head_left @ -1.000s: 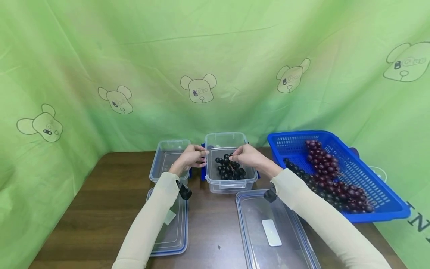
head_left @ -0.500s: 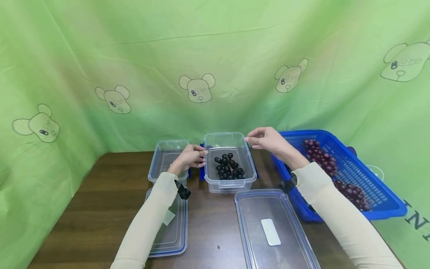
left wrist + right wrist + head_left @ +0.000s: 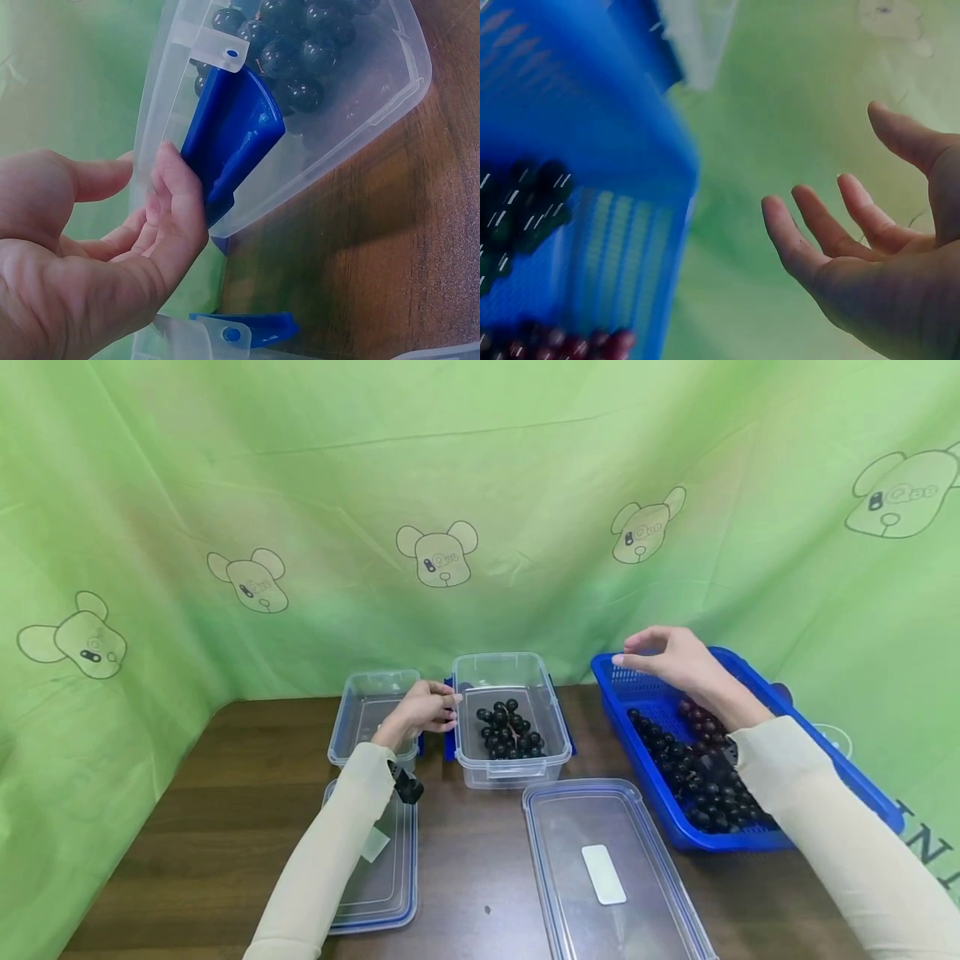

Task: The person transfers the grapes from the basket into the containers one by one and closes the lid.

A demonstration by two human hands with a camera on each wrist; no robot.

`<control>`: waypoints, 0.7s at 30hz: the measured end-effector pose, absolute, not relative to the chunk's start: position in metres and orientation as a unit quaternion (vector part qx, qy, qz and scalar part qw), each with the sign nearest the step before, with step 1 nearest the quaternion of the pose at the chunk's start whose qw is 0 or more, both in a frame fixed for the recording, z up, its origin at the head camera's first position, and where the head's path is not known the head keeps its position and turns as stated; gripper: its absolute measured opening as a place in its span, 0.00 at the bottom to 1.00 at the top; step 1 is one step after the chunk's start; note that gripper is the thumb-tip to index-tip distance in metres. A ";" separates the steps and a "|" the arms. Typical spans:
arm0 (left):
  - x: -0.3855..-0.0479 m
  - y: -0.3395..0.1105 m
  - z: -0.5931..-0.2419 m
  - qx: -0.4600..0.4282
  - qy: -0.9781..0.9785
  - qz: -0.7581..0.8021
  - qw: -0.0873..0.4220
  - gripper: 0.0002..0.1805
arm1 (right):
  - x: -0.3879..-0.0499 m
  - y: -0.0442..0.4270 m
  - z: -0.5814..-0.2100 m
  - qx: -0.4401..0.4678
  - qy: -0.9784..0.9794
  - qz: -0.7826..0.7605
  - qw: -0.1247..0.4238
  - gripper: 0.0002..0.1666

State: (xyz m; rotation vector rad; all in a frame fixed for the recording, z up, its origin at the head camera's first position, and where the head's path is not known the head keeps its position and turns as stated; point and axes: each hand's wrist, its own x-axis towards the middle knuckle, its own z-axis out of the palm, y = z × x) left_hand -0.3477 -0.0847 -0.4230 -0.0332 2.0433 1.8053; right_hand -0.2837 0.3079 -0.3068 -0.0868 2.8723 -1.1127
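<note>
While L hand (image 3: 422, 706) touches the clip (image 3: 236, 127) side of mid. box (image 3: 517, 771), fingers loosely bent (pinch or mere contact: can't tell), R hand (image 3: 675, 658) hangs over basket (image 3: 701, 841), fingers spread.
Bunch (image 3: 498, 718), blk. grapes: in mid. box, just R of L fingers.
Basket: below R fingers; holds blk. grapes (image 3: 716, 802), red grapes (image 3: 701, 718); its wall betw. R fingers & bunch.
L box (image 3: 367, 714): just L of L fingers.
L lid (image 3: 382, 893), R lid (image 3: 570, 827) w/ label (image 3: 603, 874): nearer body than fingers.
Table (image 3: 187, 827), brown wood-look: under all.
Curtain (image 3: 300, 460), green, w/ cartoon heads (image 3: 444, 560): beyond fingers.
Table's L edge: well L of L fingers.
Tabletop strip, betw. mid. box & basket: L of R fingers.
</note>
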 end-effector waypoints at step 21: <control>-0.345 -0.085 -0.421 -0.006 0.732 0.650 0.206 0.19 | -0.289 0.406 -0.348 0.009 0.963 -0.268 0.036 0.53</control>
